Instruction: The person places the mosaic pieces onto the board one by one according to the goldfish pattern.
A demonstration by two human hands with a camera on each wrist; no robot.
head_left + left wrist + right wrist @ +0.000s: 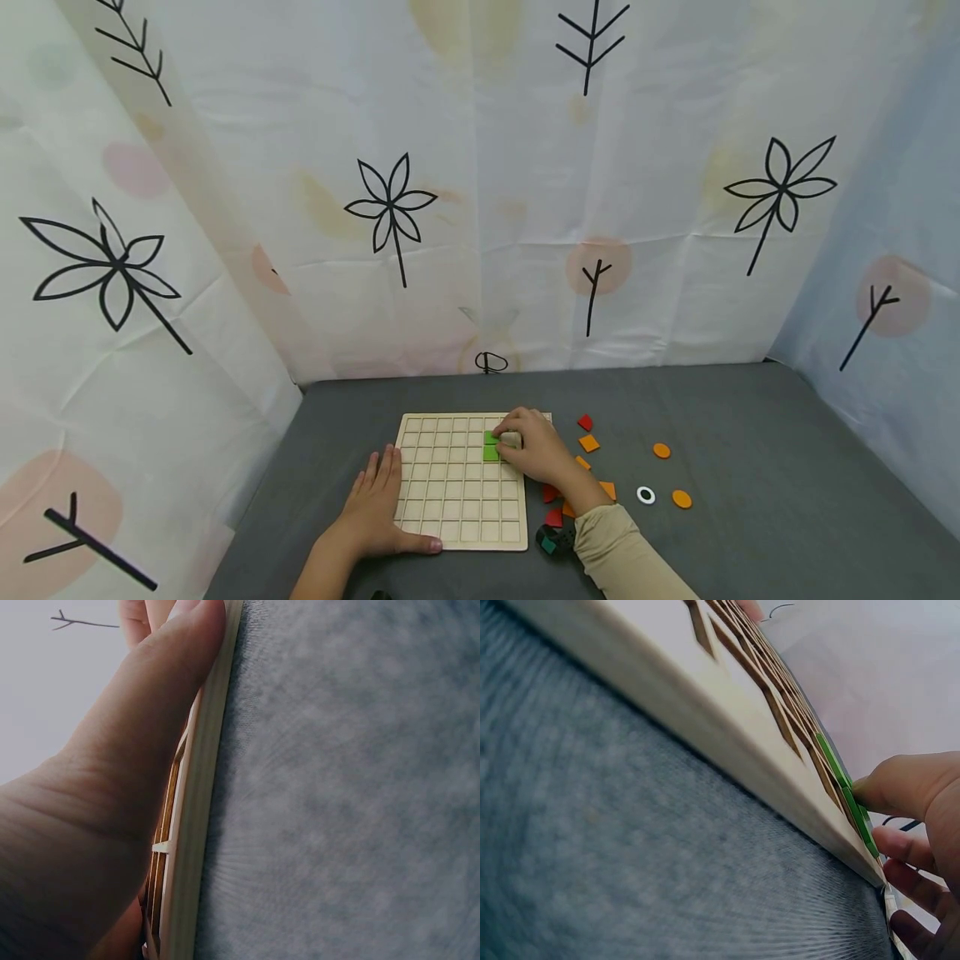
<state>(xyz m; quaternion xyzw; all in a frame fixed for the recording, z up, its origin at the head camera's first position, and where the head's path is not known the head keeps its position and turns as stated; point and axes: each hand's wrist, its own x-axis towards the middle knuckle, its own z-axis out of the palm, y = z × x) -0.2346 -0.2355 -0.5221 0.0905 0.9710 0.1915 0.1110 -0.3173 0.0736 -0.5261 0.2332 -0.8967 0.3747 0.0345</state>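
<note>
In the head view a pale wooden grid board (457, 492) lies flat on the grey cloth. My left hand (371, 508) rests along its left side, fingers straight and thumb stretched across the near edge; the left wrist view shows the thumb (165, 682) against that edge. Over the board's far right part is my right hand (536, 446), its thumb and forefinger bent about a green square tile (491, 453). A second green tile (491, 437) adjoins it. In the right wrist view the thumb (900, 784) touches the green tiles (859, 814); the forefinger is at one end.
Right of the board lie several orange pieces (588, 443) and red pieces (585, 422), some partly behind the right forearm. Farther right are orange discs (681, 499) and a white ring (646, 495). A dark object (551, 542) sits by the right wrist. Patterned cloth surrounds the table.
</note>
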